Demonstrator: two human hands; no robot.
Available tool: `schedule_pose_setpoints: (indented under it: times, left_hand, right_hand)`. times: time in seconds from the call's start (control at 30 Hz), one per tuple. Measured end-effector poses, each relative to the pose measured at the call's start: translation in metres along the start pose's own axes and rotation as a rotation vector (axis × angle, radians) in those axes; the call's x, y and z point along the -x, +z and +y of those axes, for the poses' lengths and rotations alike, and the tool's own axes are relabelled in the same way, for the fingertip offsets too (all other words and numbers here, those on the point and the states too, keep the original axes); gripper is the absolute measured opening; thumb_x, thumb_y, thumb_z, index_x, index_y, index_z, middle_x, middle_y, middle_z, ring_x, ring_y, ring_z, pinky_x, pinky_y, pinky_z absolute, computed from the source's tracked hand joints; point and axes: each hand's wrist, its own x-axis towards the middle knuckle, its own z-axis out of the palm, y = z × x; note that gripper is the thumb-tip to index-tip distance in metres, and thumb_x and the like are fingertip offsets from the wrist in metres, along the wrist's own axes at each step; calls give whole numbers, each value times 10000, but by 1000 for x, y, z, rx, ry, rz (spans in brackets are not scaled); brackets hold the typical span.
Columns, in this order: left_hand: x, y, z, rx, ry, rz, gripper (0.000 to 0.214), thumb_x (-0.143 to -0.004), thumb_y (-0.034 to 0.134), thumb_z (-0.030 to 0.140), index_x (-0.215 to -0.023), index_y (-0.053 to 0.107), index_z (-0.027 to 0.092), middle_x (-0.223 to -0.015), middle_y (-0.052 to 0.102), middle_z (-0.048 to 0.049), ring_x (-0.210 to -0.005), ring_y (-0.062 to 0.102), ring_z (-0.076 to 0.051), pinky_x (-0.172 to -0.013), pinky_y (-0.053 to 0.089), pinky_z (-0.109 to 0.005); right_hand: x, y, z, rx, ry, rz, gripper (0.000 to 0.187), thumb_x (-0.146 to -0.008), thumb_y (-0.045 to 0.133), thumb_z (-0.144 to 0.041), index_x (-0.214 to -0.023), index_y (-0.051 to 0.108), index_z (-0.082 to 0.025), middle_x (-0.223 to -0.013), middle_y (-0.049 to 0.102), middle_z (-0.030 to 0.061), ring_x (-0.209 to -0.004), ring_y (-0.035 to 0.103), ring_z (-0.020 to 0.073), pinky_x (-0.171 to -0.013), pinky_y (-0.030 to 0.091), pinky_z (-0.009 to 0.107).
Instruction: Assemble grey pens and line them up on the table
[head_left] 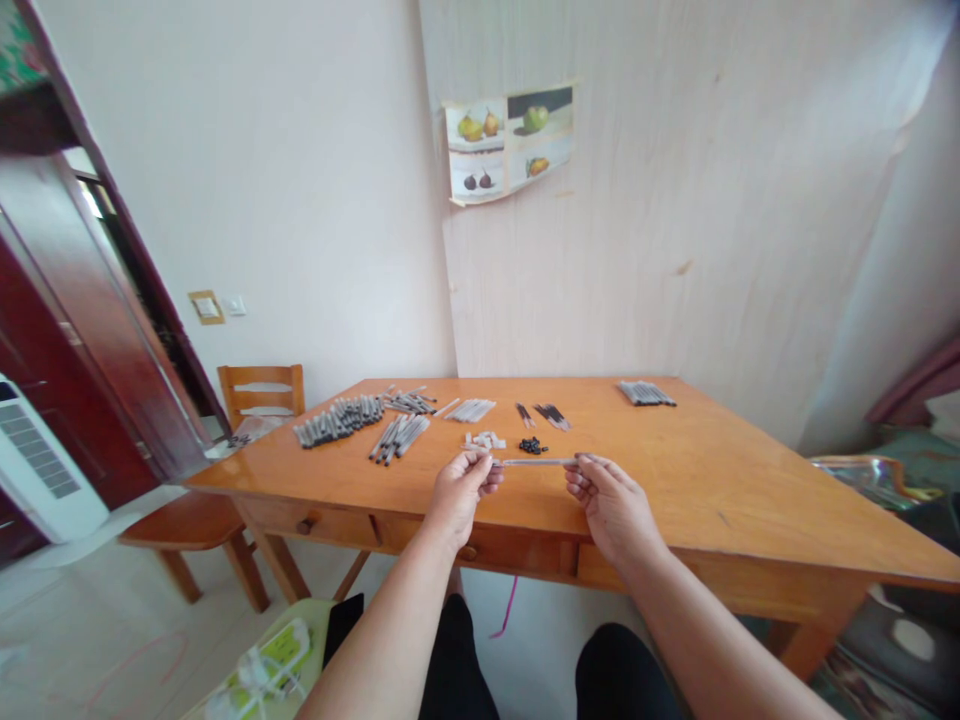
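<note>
A slim translucent pen is stretched level between my two hands above the front of the table. My left hand pinches its left end between thumb and fingers. Its right end, with a dark tip, sits in the closed fingers of my right hand. Just beyond the pen lie a small heap of black caps or plugs and a heap of small white pieces. Behind them are clear pen tubes and dark ink refills. Fingers cover both pen ends.
Many grey pens with black ends are piled on the left of the wooden table, with another bundle of pens beside them. One more row of pens lies at the back right. A wooden chair stands left.
</note>
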Motion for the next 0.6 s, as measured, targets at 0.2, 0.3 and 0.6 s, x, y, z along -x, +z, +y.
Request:
schedule_pose_setpoints:
  times: [0.2,0.3,0.6]
  left_hand:
    - [-3,1,-4,-73,6,-16,329,-706,797,411,-843,630,164,-796,714,-57,-691,648,-124,-652,457,-232]
    - [-3,2,-5,-103,17,-23,310,-728,777,417,-817,628,160,-787,716,-65,-677,643,-123,-644,455,-232]
    - [-3,1,-6,-97,17,-41,325,-746,753,427,-892,651,155,-830,725,-81,-697,657,-136,-653,464,-243]
  right_hand:
    - [0,0,3,42,-4,-16,299,-629,880,-357,-774,684,-185,-754,710,34,-642,609,119,-567,516,231]
    - [1,0,3,70,-12,-21,300,-630,876,-368,-769,681,-188,-752,709,36,-645,610,128,-576,515,246]
    - [-1,-3,6,116,-38,-29,295,-647,859,-376,-793,695,-179,-754,695,32,-607,556,105,-554,467,234]
